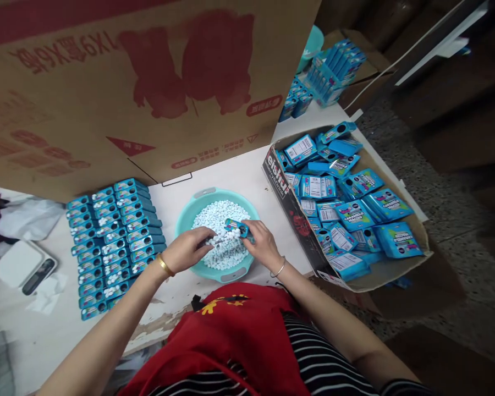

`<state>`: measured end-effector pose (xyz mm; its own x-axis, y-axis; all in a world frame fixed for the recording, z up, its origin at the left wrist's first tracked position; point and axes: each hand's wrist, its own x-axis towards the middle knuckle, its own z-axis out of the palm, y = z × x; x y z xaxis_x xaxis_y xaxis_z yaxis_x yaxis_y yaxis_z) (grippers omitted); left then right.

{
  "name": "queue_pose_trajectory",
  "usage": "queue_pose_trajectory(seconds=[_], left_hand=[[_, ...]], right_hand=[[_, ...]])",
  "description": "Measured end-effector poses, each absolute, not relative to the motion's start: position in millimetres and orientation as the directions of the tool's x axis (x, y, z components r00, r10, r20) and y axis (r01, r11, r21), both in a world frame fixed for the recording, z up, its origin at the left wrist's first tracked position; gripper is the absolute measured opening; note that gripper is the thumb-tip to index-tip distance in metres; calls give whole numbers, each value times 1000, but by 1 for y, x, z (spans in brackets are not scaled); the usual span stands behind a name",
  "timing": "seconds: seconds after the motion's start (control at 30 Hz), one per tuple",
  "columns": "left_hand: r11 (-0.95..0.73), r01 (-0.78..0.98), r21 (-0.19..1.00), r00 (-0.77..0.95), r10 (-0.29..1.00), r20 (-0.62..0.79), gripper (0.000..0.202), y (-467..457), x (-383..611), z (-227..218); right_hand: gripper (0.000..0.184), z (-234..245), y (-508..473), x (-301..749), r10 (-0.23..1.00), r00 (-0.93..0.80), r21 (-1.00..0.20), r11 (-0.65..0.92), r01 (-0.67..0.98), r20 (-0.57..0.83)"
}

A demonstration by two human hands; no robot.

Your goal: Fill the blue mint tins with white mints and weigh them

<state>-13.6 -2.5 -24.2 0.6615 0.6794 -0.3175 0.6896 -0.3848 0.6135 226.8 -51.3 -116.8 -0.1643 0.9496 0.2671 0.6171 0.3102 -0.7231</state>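
Observation:
Over a turquoise basin [183,215] full of small pale candies [220,212], both my hands are at work. A small blue candy box [235,226] is gripped in my right hand [263,245], its end with a dark round spot turned up. My left hand [193,247] is just left of the box, thumb and fingers curled around a few white candies [216,239] at their tips. How many it holds is hidden. More candies lie at the box's near side.
Left of the basin stand rows of upright blue boxes [115,236], some topped with candies. A white scale [22,267] lies farther left. On the right, an open carton [289,220] holds many blue boxes. A large cardboard box [148,132] walls off the back.

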Motion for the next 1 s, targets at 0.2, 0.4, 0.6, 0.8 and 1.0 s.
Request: queue_pose_trajectory(seconds=[0.2,0.4,0.6,0.8,1.0], left_hand=[[-514,852,101,471,667,-577,24,-2,36,22],[-577,817,4,480,677,-558,29,-12,54,49],[-318,947,33,310,885,-348,27,19,1,-35],[-323,926,197,378,782,-495,27,12,-5,-154],[-322,810,490,568,638,-520,25,-34,12,-178]], right_hand=[[39,-116,-54,210,931,-249,-715,366,596,269],[38,-121,-53,211,935,-231,-732,355,582,269],[33,-123,-47,225,955,-111,-758,285,586,274],[31,-109,-40,241,969,26,-786,182,590,244],[32,-106,-41,247,973,79,-809,135,573,219]])
